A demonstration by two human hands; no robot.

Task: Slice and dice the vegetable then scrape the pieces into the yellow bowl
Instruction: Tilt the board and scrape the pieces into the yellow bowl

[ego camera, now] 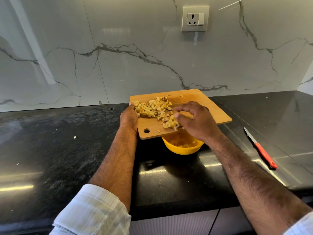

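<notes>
A wooden cutting board is held up off the counter, its near edge over the yellow bowl. My left hand grips the board's left edge. A heap of pale diced vegetable pieces lies on the board. My right hand rests on the board with curled fingers against the pieces at the near edge. Some pieces lie inside the bowl, which is partly hidden by the board and my right wrist.
A knife with a red handle lies on the black counter to the right. A few stray bits sit on the counter at the left. A marble wall with a power socket stands behind.
</notes>
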